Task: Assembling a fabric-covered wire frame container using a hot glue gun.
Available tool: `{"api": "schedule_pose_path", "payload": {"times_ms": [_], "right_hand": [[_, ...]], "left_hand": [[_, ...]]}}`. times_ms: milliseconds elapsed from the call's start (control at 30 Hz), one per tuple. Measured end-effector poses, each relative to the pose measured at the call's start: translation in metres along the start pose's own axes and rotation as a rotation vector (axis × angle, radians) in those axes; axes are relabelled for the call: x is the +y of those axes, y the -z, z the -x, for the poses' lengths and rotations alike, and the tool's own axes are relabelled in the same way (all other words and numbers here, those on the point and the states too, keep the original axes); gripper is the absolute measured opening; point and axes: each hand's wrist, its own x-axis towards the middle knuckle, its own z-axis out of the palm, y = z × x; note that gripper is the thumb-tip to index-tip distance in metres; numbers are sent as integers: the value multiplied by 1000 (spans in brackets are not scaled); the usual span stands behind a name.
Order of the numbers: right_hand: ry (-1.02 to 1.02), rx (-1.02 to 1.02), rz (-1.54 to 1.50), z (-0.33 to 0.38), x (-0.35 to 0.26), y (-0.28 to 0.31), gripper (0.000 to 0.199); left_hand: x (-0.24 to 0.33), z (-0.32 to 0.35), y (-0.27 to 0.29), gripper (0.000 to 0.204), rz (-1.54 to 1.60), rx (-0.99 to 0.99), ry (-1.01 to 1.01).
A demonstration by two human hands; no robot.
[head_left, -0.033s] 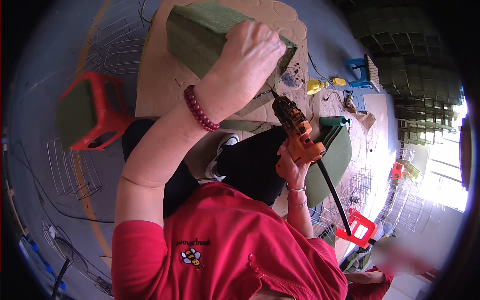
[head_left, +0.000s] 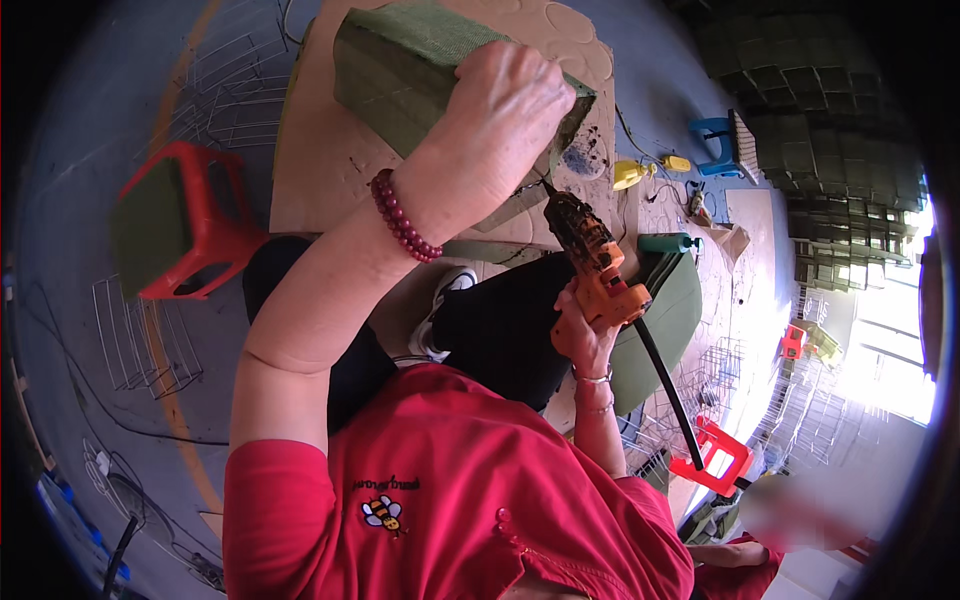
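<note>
At the upper centre of the frame a green fabric-covered box [head_left: 420, 70] lies tilted on a tan board [head_left: 320, 170]. The left hand [head_left: 505, 105] presses down over its near end, fingers curled around the edge and gripping it. Just below, the right hand [head_left: 585, 335] is wrapped tight around the handle of an orange glue gun [head_left: 595, 265], whose dirty nozzle touches the box's lower corner under the left hand. The fabric already covers the visible faces; the work now looks to be at this end corner, and whether other edges remain cannot be told. A red stool [head_left: 185, 225] stands at left, wire racks [head_left: 235, 75] beyond it, and stacked green boxes [head_left: 800, 100] at upper right.
</note>
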Motion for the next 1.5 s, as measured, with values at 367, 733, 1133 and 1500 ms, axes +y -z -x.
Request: {"api": "schedule_pose_path", "payload": {"times_ms": [367, 733, 1133, 1500], "right_hand": [[7, 37, 0, -4, -1, 3, 39], [34, 50, 150, -7, -8, 7, 39], [-27, -11, -2, 6, -7, 4, 41], [-23, 22, 1, 11, -9, 1, 38]], "left_hand": [[8, -10, 0, 17, -74, -131, 31], [7, -15, -5, 11, -31, -167, 27], [3, -18, -11, 14, -48, -144, -67], [10, -18, -10, 12, -34, -123, -115]]}}
